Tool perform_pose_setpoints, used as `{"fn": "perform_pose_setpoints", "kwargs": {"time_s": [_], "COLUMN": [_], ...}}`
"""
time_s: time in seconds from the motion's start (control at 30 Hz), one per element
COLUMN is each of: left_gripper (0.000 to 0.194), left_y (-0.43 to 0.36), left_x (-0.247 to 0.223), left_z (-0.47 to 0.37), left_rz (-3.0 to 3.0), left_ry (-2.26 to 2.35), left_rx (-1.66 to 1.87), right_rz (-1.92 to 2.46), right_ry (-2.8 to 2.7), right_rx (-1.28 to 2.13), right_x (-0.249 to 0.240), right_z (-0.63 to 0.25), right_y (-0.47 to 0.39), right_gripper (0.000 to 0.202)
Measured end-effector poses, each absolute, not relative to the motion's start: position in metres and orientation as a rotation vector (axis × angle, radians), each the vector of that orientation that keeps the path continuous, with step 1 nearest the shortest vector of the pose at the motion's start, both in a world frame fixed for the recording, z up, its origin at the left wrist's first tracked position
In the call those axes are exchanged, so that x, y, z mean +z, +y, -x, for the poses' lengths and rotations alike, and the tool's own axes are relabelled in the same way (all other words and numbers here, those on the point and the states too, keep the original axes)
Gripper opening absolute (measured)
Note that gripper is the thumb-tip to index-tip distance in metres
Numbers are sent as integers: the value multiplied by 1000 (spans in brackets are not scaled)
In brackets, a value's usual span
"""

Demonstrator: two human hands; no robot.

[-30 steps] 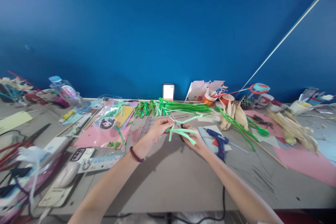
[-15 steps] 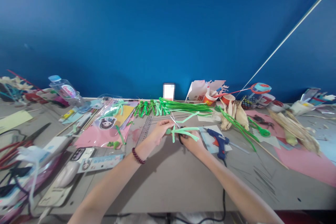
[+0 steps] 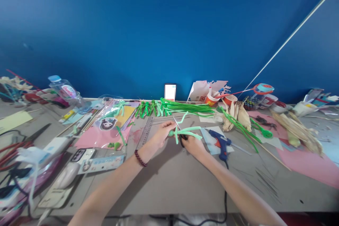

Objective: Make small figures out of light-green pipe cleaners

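Note:
My left hand point(image 3: 163, 135), a dark red bead bracelet at its wrist, pinches a pale green pipe cleaner figure point(image 3: 189, 129) by its rounded end. Several fuzzy strands of it stretch to the right, and a bent one point(image 3: 183, 117) points up and away. In my right hand point(image 3: 194, 144) are small scissors point(image 3: 182, 137) with dark handles. Their blades lie across the figure near the bent strand; whether they touch it I cannot tell. Just beyond the hands lies a bundle of green pipe cleaners point(image 3: 189, 107), beside a row of twisted green pipe cleaner pieces point(image 3: 149, 108).
To the right, a blue glue gun point(image 3: 224, 145) rests on pale paper, its cord running to the table's front edge. A ruler point(image 3: 145, 132) and pink paper point(image 3: 90, 138) lie left. Dried husks point(image 3: 298, 129), paper cups point(image 3: 212, 98) and a bottle point(image 3: 66, 90) stand or lie farther out.
The bent pale green strand has swung left and more upright. The figure and my left hand have shifted slightly right; the scissors stay close to it.

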State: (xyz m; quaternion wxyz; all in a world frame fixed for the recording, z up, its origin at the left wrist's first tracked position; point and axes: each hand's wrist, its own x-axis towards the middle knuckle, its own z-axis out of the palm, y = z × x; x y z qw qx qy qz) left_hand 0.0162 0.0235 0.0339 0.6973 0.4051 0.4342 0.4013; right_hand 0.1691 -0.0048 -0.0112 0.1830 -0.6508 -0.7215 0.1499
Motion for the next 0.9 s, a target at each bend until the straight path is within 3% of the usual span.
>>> {"fn": "perform_pose_setpoints", "kwargs": {"time_s": [0.37,0.5,0.73,0.9], "left_gripper": [25,23,25,25], "left_y": [28,29,29,29], "left_x": [36,35,32,34], "left_z": [-11,-10,-9,-9], "left_rz": [-963,-1023,-1118,-1127], "left_ry": [960,1018,1035,1031], "left_rx": [820,806,849,834], "right_rz": [1412,1327,1379,1341], "right_ry": [-1966,-2087,-2101,-2087], "right_rx": [641,546,534,654], "right_x": [-10,-14,-21,-23], "right_z": [-166,-168,-172,-173], "right_y": [-3,0,-1,4], "right_gripper": [27,22,28,18]}}
